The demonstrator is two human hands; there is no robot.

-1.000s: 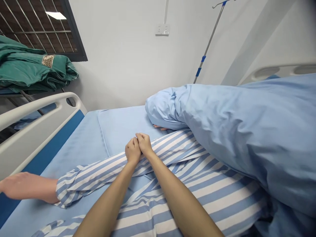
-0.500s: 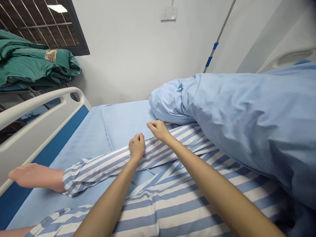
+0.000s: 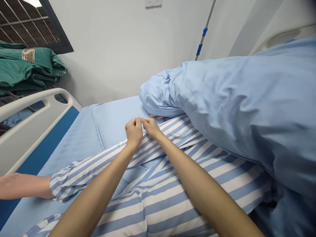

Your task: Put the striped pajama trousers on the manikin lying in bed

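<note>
Viewed from the head camera, the left hand [image 3: 134,131] and right hand [image 3: 151,127] lay almost touching near the middle of the bed, both on a blue-and-white striped trouser leg [image 3: 98,158]. Both were curled with the knuckles up. The fingertips were partly hidden, so I could not tell whether they were gripping the cloth or only resting on it. The trouser leg ran from under the hands toward the near left, across a pale blue bed sheet [image 3: 74,144], and its cuff ended at a bare foot [image 3: 22,186] close to the white side rail [image 3: 17,141]. A bunched pale blue duvet [image 3: 234,115] lay just far-right of the hands, with pale digits [image 3: 156,116] showing under its edge — toes or fingers, I could not tell. A folded green blanket [image 3: 29,62] lay beyond the rail at far left. Risk noted: a hard pull on the cloth could drag or twist the leg inside it, and any sideways shift could knock the foot against the rail — the smooth sheet would offer little resistance.
</note>
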